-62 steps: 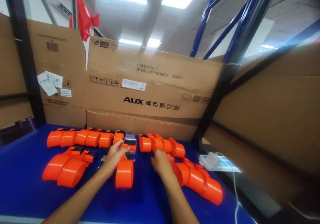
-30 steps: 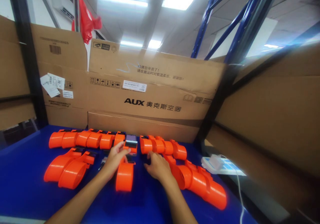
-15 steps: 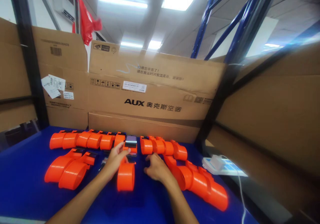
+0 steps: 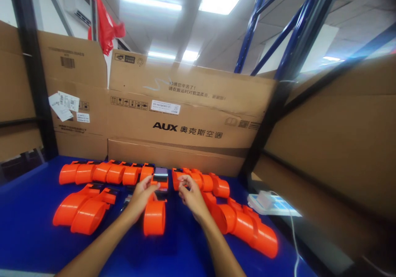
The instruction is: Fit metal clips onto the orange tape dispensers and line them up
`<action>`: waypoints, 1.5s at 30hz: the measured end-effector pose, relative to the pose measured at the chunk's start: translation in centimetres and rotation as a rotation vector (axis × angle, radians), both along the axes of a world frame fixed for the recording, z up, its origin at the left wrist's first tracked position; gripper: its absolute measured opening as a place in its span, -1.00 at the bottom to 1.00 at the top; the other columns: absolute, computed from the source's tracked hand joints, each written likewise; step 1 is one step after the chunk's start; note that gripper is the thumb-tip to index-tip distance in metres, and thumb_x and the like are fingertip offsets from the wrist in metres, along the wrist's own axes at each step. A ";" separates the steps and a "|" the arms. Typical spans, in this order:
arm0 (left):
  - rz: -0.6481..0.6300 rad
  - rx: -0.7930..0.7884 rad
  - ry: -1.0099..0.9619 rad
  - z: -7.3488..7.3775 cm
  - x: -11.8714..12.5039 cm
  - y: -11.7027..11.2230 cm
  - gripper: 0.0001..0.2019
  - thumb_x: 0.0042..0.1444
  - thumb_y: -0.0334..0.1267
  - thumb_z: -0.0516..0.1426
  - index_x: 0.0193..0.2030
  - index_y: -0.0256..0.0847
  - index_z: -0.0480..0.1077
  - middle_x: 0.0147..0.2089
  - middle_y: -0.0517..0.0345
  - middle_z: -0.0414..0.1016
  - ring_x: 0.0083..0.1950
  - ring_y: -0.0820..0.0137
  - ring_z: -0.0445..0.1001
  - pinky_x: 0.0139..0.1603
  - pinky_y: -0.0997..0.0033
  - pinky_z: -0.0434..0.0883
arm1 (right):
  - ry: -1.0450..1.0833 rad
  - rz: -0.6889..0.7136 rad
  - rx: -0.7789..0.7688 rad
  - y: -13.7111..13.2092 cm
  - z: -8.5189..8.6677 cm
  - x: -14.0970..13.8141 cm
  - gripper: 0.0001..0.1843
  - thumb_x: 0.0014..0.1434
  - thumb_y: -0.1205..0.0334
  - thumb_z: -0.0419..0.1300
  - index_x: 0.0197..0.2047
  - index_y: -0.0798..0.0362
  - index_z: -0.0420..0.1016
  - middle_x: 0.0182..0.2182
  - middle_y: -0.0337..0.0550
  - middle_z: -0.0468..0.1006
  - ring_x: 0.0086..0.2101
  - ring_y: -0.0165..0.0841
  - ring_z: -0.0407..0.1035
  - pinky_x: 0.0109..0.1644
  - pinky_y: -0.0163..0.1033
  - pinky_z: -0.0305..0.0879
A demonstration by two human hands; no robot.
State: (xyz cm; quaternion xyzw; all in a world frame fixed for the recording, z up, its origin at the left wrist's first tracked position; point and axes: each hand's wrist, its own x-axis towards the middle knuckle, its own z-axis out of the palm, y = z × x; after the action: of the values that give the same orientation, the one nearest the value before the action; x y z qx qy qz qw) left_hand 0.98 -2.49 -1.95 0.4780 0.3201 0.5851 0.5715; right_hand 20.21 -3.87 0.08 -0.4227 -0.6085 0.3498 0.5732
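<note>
My left hand (image 4: 141, 198) is closed around the edge of an orange plastic piece (image 4: 163, 184), its thumb across the front. On top of that piece stands a small device with a grey screen (image 4: 161, 172). Just below these fingers, an orange ring-shaped holder (image 4: 154, 218) rests on the blue surface. To the right, my right hand (image 4: 191, 195) is raised with thumb and forefinger pinched together; what lies between them, if anything, is too small to make out. Behind its fingertips is a row of orange rings (image 4: 206, 183).
More orange rings with dark parts stand at the back left (image 4: 100, 172), front left (image 4: 88, 217) and right (image 4: 264, 238) of the blue table (image 4: 123, 250). A white power strip (image 4: 274, 205) with a cable lies at the right edge. Cardboard (image 4: 185, 112) walls the back.
My right hand has moved up and slightly left, from low over the blue surface to in front of the back orange rings, its fingers now pinched. My left hand keeps its grip.
</note>
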 end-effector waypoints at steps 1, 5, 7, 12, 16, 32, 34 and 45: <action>0.000 0.002 0.002 -0.1 0.0 0.1 -0.51 -0.08 -0.08 0.36 -0.02 -0.25 0.47 -0.38 0.15 0.57 -0.49 0.41 0.49 -0.46 0.48 0.37 | 0.048 0.020 -0.022 -0.1 0.0 -0.1 -0.75 0.07 0.27 0.10 -0.13 -0.06 0.34 -0.40 -0.35 0.37 -0.61 -0.52 0.21 -0.67 -0.48 -0.02; -0.004 0.007 0.033 -0.6 -0.1 0.4 -0.48 -0.04 -0.05 0.34 0.03 -0.27 0.44 -0.35 0.16 0.56 -0.57 0.48 0.40 -0.54 0.49 0.33 | 0.252 0.136 -0.106 -0.3 -0.1 -0.6 -0.66 -0.05 0.36 0.05 -0.15 -0.10 0.20 -0.38 -0.40 0.33 -0.58 -0.51 0.24 -0.64 -0.49 0.07; -0.004 0.013 0.046 -0.7 0.0 0.4 -0.49 -0.02 -0.05 0.33 0.03 -0.28 0.43 -0.37 0.17 0.55 -0.58 0.50 0.37 -0.55 0.50 0.32 | 0.264 0.163 -0.094 -0.4 -0.1 -0.8 -0.67 -0.05 0.37 0.09 -0.17 -0.09 0.21 -0.40 -0.40 0.34 -0.55 -0.49 0.28 -0.55 -0.43 0.24; -0.030 0.033 0.037 -0.3 0.0 0.1 -0.53 0.00 -0.07 0.32 0.00 -0.27 0.42 -0.39 0.18 0.54 -0.57 0.48 0.38 -0.56 0.51 0.31 | 0.268 0.125 0.005 -0.3 0.3 -1.1 -0.59 -0.01 0.37 0.21 -0.05 -0.09 0.36 -0.27 -0.29 0.42 -0.28 -0.36 0.50 -0.14 -0.21 0.45; -0.035 0.020 0.036 -0.1 0.0 0.0 -0.53 -0.02 -0.07 0.33 -0.01 -0.27 0.43 -0.33 0.14 0.58 -0.59 0.51 0.37 -0.57 0.51 0.31 | 0.210 0.114 0.012 -0.1 0.4 -1.0 -0.64 0.10 0.24 0.24 0.01 -0.08 0.47 -0.20 -0.17 0.55 -0.21 -0.26 0.52 -0.03 -0.11 0.43; -0.047 0.013 0.022 0.3 0.3 -0.3 -0.50 -0.09 -0.13 0.38 -0.01 -0.26 0.43 -0.27 0.05 0.63 -0.49 0.39 0.52 -0.56 0.51 0.37 | 0.224 0.115 -0.126 -0.3 -0.5 -2.4 -0.71 0.06 0.18 0.21 -0.12 -0.03 0.34 -0.51 -0.40 0.40 -0.71 -0.54 0.21 -0.70 -0.46 0.08; -0.041 0.009 0.017 0.2 0.3 -0.2 -0.49 -0.11 -0.13 0.38 -0.02 -0.26 0.43 -0.23 0.02 0.63 -0.38 0.32 0.58 -0.55 0.51 0.38 | 0.251 0.101 -0.111 -0.3 -0.5 -2.3 -0.70 0.05 0.14 0.28 -0.17 -0.04 0.30 -0.48 -0.37 0.44 -0.64 -0.47 0.34 -0.64 -0.42 0.22; -0.014 0.037 0.031 0.1 0.3 -0.1 -0.53 -0.06 -0.06 0.36 -0.05 -0.27 0.45 -0.28 0.05 0.61 -0.52 0.43 0.50 -0.61 0.55 0.33 | 0.287 0.023 -0.065 -0.2 -0.1 -1.8 -0.57 -0.03 0.01 0.44 -0.14 0.06 0.59 -0.30 -0.10 0.61 -0.48 -0.37 0.42 -0.51 -0.30 0.39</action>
State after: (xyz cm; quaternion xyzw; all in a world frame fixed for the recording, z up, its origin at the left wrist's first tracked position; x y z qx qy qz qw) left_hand 1.32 -2.55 -1.89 0.4998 0.3145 0.5794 0.5617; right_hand 18.36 -4.06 -0.03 -0.3795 -0.5136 0.4327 0.6364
